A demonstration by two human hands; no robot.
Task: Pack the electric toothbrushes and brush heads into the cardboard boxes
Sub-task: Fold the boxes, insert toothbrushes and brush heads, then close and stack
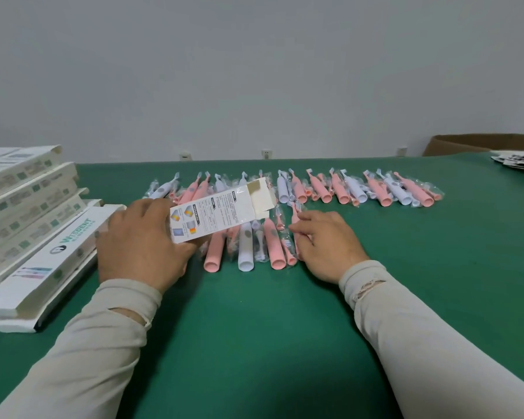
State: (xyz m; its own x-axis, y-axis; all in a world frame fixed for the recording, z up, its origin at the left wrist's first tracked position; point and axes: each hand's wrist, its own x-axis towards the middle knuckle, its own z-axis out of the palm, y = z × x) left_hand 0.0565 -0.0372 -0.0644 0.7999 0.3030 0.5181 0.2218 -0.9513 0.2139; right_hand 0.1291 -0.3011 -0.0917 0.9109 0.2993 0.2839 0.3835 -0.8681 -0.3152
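**Open box held over rows of toothbrushes**

The left hand [142, 240] grips a white cardboard box [215, 216], end flap open, its inside unseen. At three o'clock, the right hand [327, 243] pinches a bagged pink toothbrush [295, 217]. Green table [254, 328], grey wall [254, 71]; stacked boxes [28, 207] at nine o'clock.

Two bare hands and forearms in view, no gloves, no rings, no watch. Left hand [139, 240] and right hand [327, 243] both come out of long, close-fitting sleeves in a pale beige-grey knit. Left sleeve [82, 352] has a ribbed cuff ending at the wrist and a slit-like tear just behind the cuff, edges gaping a little. Right sleeve [436, 343] has the same ribbed cuff, with a frayed worn patch right behind it, loose threads showing. Fabric is plain, no print or logo, creased lightly along both forearms.
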